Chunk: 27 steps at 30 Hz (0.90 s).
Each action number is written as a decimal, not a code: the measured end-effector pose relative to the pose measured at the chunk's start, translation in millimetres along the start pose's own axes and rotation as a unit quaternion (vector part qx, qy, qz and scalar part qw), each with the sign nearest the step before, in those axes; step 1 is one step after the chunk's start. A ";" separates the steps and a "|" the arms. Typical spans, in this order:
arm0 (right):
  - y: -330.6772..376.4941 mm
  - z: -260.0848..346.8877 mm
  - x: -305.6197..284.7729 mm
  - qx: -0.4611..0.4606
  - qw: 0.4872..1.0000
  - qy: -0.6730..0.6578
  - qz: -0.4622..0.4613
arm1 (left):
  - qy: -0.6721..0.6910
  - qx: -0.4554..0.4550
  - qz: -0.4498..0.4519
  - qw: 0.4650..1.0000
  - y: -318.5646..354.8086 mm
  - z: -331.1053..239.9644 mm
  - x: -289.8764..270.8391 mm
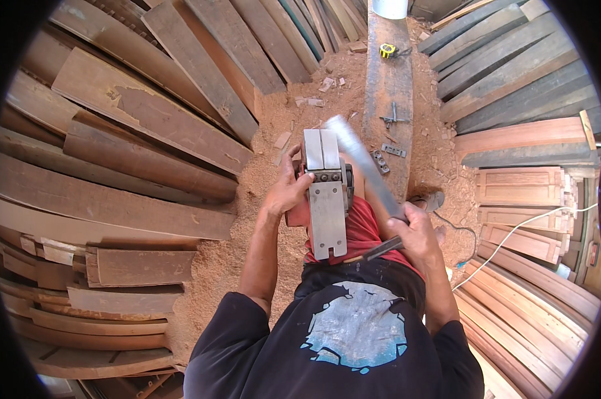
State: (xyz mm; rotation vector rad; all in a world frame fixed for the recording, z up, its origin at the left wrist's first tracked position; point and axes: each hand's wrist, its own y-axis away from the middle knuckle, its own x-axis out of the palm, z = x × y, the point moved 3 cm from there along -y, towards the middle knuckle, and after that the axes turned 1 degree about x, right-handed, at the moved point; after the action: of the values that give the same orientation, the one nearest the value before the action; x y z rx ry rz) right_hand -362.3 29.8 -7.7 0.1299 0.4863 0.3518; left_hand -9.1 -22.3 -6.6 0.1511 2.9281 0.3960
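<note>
Curling round the left edge of the planer [328, 218], the left hand [287, 189] gripped it; the right hand [417, 234] was closed around a long grey tool [369, 171].

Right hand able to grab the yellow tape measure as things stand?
Probably not: the right hand holds a long grey bar, and the yellow tape measure lies farther out on the plank.

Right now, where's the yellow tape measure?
The yellow tape measure sits near the top of the head view, right of centre, on the long worn plank, a little below the pale rounded object at the edge.
</note>
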 end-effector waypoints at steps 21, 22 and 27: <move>46.9 26.8 -19.7 0.114 0.992 -0.059 -0.006 | -0.123 0.047 -0.033 0.991 9.1 -6.6 1.5; 51.0 33.1 -27.3 0.090 0.996 -0.019 -0.017 | -0.114 0.048 -0.032 0.992 7.5 -5.8 1.4; 65.5 54.5 -58.5 -0.026 0.984 0.166 -0.053 | -0.120 0.055 -0.028 0.991 -1.1 -0.6 -1.2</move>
State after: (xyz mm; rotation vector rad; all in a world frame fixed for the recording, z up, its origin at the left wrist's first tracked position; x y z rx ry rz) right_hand -404.2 67.6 79.0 -0.0063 0.8110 0.2818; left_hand -8.1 -23.6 -6.2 0.1208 2.7089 0.1928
